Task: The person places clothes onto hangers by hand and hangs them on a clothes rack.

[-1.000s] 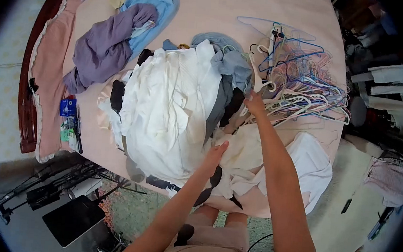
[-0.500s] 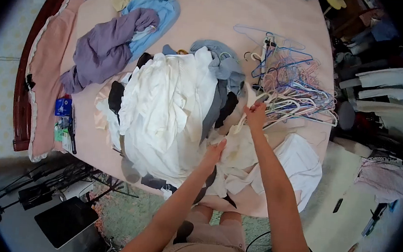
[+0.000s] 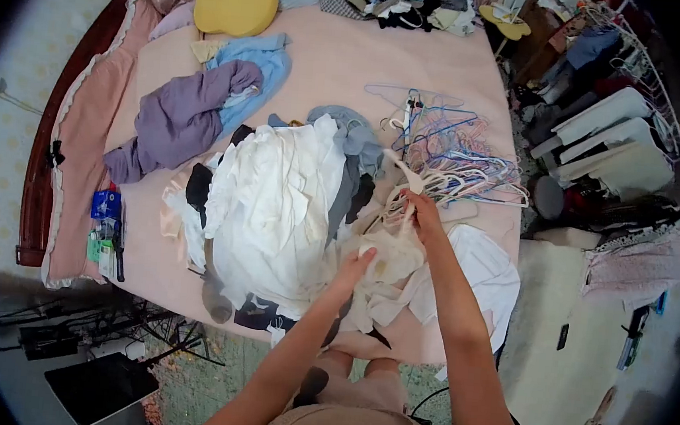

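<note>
A sheer cream garment [image 3: 388,260] spreads in front of me at the bed's near edge. Its left part is pinched in my left hand [image 3: 354,269], which is closed. My right hand [image 3: 424,215] grips a whitish clothes hanger [image 3: 411,178] above the garment's far end. How far the hanger reaches into the cloth cannot be made out. A large heap of white clothes [image 3: 273,199] lies left of both hands, with grey and black pieces along its sides. Beyond my right hand is a tangle of hangers [image 3: 464,162] in white, blue and pink.
The pink bed [image 3: 332,60] carries all this. A purple cloth [image 3: 192,113] and a light blue one [image 3: 276,64] lie at the far left, below a yellow cushion [image 3: 236,8]. A white cloth [image 3: 479,267] lies by my right forearm. Clothes racks stand on the right.
The camera view has tilted up, showing more of the bed's far end. My right hand keeps the hanger and has come slightly nearer my left hand, which still pinches the cream garment.
</note>
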The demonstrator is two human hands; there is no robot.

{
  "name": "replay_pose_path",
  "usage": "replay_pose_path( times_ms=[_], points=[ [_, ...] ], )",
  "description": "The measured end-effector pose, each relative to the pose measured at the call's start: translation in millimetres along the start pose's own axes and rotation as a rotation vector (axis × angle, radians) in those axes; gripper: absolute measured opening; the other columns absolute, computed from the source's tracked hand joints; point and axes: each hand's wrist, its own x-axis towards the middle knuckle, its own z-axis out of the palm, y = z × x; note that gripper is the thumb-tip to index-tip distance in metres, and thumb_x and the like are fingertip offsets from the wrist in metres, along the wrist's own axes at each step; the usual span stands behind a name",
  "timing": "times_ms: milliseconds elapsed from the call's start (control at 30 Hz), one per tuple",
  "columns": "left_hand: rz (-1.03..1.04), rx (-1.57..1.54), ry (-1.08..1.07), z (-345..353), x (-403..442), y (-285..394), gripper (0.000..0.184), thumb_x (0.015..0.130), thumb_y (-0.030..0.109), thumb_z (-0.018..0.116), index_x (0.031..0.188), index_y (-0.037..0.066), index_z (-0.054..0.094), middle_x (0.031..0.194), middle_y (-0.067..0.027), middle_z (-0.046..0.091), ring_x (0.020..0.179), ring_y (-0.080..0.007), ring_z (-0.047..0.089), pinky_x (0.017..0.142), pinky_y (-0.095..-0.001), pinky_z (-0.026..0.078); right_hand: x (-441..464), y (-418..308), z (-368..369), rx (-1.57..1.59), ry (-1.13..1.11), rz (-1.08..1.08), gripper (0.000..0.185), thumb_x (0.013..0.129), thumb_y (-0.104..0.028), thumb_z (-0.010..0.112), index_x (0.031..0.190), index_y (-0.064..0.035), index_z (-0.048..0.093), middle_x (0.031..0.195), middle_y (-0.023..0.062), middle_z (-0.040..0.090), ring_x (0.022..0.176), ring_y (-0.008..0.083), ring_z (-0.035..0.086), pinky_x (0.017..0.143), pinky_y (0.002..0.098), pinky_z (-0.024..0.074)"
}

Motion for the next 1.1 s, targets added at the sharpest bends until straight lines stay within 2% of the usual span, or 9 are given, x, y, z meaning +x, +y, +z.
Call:
replay_pose_path(
  times_ms=[233,300,333,500,600,700,833,900,1100],
  points=[
    [0.328,0.222,-0.076,13.0,-18.6,30.0,0.025,0.084,0.014,0.057,0.107,0.005,0.058,0.087,0.0008,0.058,0.073,-0.0101,0.051,0.07,-0.0254,0.041,-93.6,-24.4,29.4,-0.07,0.09,-0.429,0.018,0.085,-0.01,0.052,0.099,-0.0056,0.043,0.075,0.0074,0.059,0.053,0.0109,0.056,0.042,0.0209,0.0458],
    [0.827,0.596,0.015,22.5,-30.7,43.7,0.023,0.077,0.005,0.054,0.1,0.003,0.055,0.082,-0.0093,0.049,0.074,-0.0199,0.047,0.066,-0.0291,0.038,-106.6,-24.8,26.4,-0.091,0.12,-0.492,0.018,0.085,-0.009,0.052,0.098,-0.0043,0.041,0.076,0.0085,0.059,0.055,0.0118,0.057,0.043,0.0204,0.0468],
    [0.834,0.704,0.003,30.2,-47.4,58.5,0.025,0.073,0.002,0.053,0.097,0.0,0.052,0.085,-0.0137,0.045,0.078,-0.0274,0.046,0.068,-0.0336,0.038,-114.6,-24.7,28.6,-0.153,0.207,-0.579,0.019,0.084,-0.009,0.052,0.098,-0.0035,0.041,0.076,0.0086,0.059,0.055,0.012,0.057,0.043,0.0209,0.0468],
    [1.009,0.69,-0.072,52.0,-71.7,66.8,0.023,0.071,-0.001,0.048,0.093,-0.002,0.049,0.09,-0.0191,0.048,0.086,-0.0369,0.048,0.073,-0.0398,0.039,-164.5,-34.5,40.3,-0.457,0.457,-0.761,0.014,0.086,-0.009,0.051,0.093,-0.003,0.04,0.073,0.0085,0.058,0.052,0.0122,0.056,0.042,0.0237,0.047],
    [0.987,0.884,-0.219,66.5,-93.2,85.1,0.024,0.073,-0.002,0.046,0.096,-0.003,0.047,0.09,-0.0258,0.052,0.092,-0.0414,0.049,0.077,-0.0431,0.039,-188.1,-32.9,48.4,-0.51,0.417,-0.715,0.015,0.084,-0.012,0.051,0.09,-0.0002,0.044,0.067,0.0107,0.059,0.05,0.0179,0.06,0.046,0.0282,0.0486],
    [0.842,0.81,-0.293,80.4,-123.7,101.0,0.024,0.076,0.003,0.046,0.1,-0.003,0.048,0.09,-0.0245,0.053,0.084,-0.0385,0.053,0.073,-0.0385,0.042,-199.3,-30.6,48.5,-0.458,0.353,-0.637,0.018,0.082,-0.016,0.052,0.087,0.0009,0.048,0.067,0.0143,0.062,0.054,0.0217,0.063,0.051,0.0308,0.0498],
    [1.051,0.881,-0.385,74.3,-104.9,93.9,0.045,0.078,0.004,0.045,0.123,0.002,0.043,0.103,-0.0208,0.057,0.093,-0.0308,0.056,0.082,-0.0329,0.042,-201.6,-29.5,28.2,-0.603,0.354,-0.642,0.016,0.08,-0.013,0.055,0.087,-0.0007,0.048,0.076,0.0154,0.062,0.061,0.0199,0.064,0.05,0.0301,0.0523],
    [0.965,0.836,-0.42,71.9,-104.1,101.9,0.048,0.077,0.003,0.045,0.125,0.001,0.041,0.108,-0.017,0.056,0.098,-0.0258,0.054,0.085,-0.0308,0.04,-240.7,-53.6,42.7,-0.183,0.249,-0.571,0.013,0.08,-0.007,0.054,0.089,-0.0039,0.044,0.071,0.0089,0.057,0.055,0.0199,0.062,0.047,0.0301,0.0541],
    [0.807,0.724,-0.559,70.7,-116.2,118.7,0.054,0.075,-0.001,0.047,0.128,0.0,0.04,0.119,-0.0071,0.051,0.106,-0.0157,0.047,0.093,-0.027,0.035,-274.0,-80.2,38.7,-0.109,0.446,-0.728,0.013,0.081,-0.006,0.054,0.088,-0.0016,0.044,0.073,0.0118,0.058,0.055,0.0208,0.063,0.046,0.0281,0.0537]
  ],
)
